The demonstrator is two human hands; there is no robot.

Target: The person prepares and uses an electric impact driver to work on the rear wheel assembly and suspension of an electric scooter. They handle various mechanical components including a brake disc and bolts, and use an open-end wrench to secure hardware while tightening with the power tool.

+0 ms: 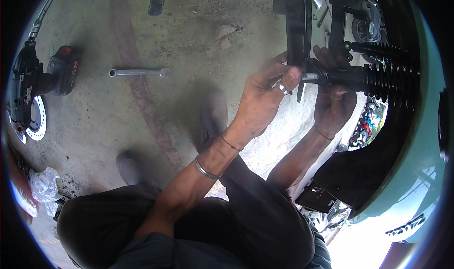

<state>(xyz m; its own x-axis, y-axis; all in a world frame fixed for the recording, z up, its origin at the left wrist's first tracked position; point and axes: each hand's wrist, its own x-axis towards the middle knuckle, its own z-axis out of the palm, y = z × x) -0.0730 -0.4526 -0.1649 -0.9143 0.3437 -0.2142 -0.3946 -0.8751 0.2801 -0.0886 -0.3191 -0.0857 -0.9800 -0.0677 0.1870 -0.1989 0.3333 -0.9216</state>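
A black shock absorber (347,78) with a coil spring lies sideways at the right, its end eye beside a black metal bracket (297,30). A silver bolt (310,76) shows between the bracket and that eye. My left hand (267,96) is closed at the bolt, its thumb on the near end and its fingers partly behind the bracket. From below and behind, my right hand (335,109) grips the end of the shock absorber, with fingers showing above and below it. How far the bolt sits inside the eye cannot be made out.
A combination wrench (139,73) lies on the concrete floor, left of my feet. Farther left are a cordless power tool (64,68), a perforated disc (37,120) and a clear plastic bag (44,186). A green body panel (402,179) curves along the right. A second spring (380,50) sits behind.
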